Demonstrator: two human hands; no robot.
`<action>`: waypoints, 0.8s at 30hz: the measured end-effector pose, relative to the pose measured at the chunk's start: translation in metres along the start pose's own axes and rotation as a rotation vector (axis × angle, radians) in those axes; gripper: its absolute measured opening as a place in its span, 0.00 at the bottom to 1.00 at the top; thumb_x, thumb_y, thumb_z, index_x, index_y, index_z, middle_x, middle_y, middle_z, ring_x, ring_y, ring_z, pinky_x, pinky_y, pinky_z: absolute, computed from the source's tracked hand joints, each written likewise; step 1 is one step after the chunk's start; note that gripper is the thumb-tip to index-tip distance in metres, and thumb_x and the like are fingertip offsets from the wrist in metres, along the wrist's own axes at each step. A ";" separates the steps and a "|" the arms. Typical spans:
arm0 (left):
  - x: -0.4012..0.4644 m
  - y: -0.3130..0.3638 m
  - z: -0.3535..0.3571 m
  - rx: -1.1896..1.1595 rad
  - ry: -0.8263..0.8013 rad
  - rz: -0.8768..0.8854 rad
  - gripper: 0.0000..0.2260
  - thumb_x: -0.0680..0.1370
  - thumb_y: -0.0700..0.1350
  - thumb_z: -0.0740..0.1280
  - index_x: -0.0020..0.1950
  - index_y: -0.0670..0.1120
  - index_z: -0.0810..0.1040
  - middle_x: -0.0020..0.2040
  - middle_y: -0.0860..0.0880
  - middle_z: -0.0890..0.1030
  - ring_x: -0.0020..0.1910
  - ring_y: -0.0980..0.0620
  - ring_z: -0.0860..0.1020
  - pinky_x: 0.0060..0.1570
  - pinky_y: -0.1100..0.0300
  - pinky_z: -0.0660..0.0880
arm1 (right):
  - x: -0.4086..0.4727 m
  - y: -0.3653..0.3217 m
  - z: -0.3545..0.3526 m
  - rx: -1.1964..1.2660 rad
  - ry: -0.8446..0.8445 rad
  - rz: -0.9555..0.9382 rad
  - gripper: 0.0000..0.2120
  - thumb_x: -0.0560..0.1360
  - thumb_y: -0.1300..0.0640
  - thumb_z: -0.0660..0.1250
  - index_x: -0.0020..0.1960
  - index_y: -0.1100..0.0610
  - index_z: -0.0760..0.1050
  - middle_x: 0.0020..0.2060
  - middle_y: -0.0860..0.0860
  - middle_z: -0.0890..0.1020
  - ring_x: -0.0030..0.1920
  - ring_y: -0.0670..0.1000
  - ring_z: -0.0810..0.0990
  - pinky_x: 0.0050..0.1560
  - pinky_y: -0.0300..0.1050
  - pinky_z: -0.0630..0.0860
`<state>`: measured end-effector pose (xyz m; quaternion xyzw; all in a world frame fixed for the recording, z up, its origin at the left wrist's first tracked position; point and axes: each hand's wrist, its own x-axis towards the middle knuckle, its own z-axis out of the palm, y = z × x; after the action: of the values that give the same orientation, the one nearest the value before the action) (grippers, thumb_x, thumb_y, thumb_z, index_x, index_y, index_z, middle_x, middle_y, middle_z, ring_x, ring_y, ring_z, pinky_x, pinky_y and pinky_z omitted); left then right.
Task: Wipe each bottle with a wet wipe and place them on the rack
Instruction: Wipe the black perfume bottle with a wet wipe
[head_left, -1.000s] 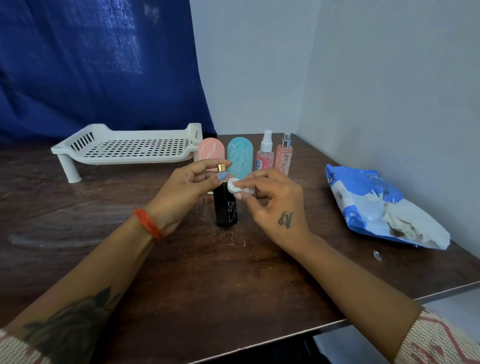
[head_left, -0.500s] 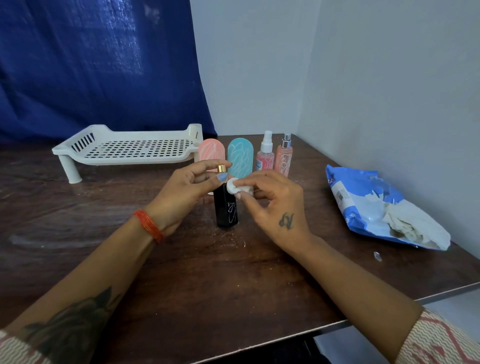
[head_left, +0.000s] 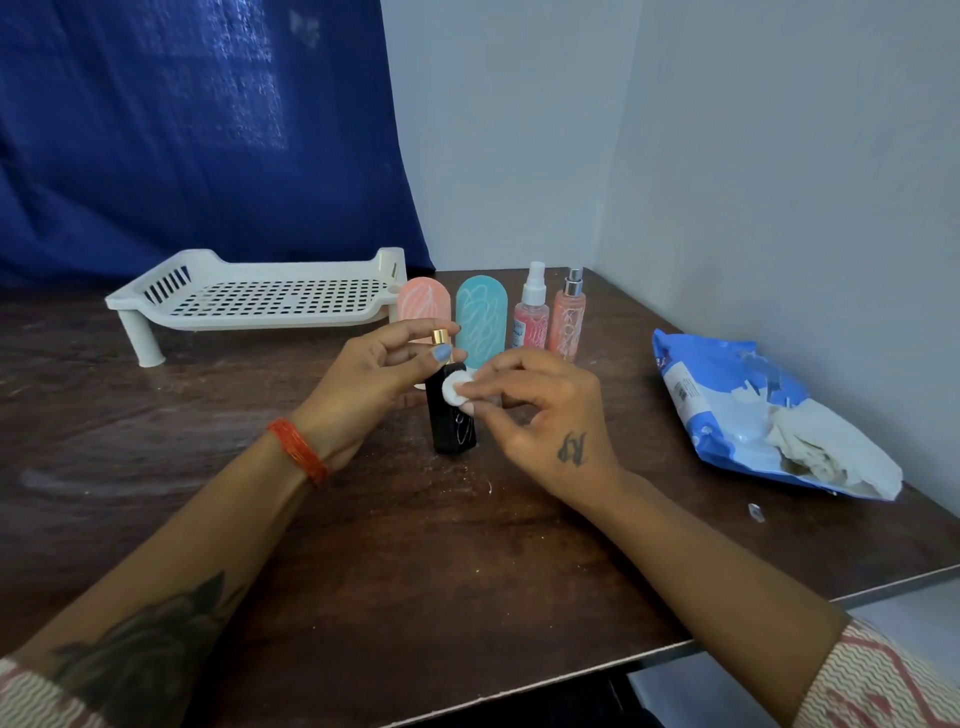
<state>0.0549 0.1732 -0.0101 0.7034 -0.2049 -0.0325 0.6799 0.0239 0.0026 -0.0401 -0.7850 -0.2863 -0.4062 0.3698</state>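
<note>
R hand (head_left: 540, 410) w/ white pad (head_left: 455, 386) barely shifted on black bottle (head_left: 453, 421); nothing else moved.

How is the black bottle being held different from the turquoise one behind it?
The black bottle is dark and boxy with a gold top; the turquoise bottle is pale with a rounded top. The black one is gripped by the left hand and wiped by the right hand; the turquoise one stands untouched. Both stand upright on the table.

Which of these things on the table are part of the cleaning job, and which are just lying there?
Part of the job: black bottle, white wipe, rack, pink bottle, teal bottle, two spray bottles, wipes packet.

Just lying about: small scrap, blue curtain.
</note>
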 end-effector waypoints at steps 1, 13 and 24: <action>0.000 0.000 0.000 0.003 0.002 0.001 0.14 0.77 0.40 0.65 0.62 0.46 0.77 0.51 0.49 0.84 0.52 0.55 0.82 0.44 0.66 0.78 | 0.000 -0.001 0.000 0.011 -0.016 -0.012 0.05 0.66 0.66 0.74 0.42 0.61 0.84 0.40 0.53 0.82 0.40 0.45 0.79 0.40 0.39 0.78; 0.000 0.001 -0.001 0.008 0.005 -0.015 0.13 0.77 0.40 0.65 0.61 0.47 0.77 0.50 0.50 0.85 0.51 0.56 0.82 0.44 0.65 0.78 | -0.001 -0.002 0.000 -0.008 -0.015 0.005 0.04 0.66 0.65 0.74 0.41 0.60 0.83 0.39 0.52 0.82 0.40 0.44 0.78 0.40 0.37 0.77; 0.000 0.002 0.000 0.016 0.022 -0.022 0.13 0.77 0.40 0.65 0.61 0.47 0.77 0.50 0.50 0.85 0.51 0.56 0.82 0.43 0.65 0.78 | -0.002 0.000 -0.001 -0.056 -0.016 0.080 0.05 0.66 0.65 0.72 0.41 0.59 0.83 0.39 0.52 0.82 0.39 0.45 0.78 0.39 0.38 0.77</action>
<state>0.0543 0.1734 -0.0087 0.7114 -0.1897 -0.0306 0.6760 0.0221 0.0018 -0.0412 -0.8092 -0.2460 -0.3924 0.3615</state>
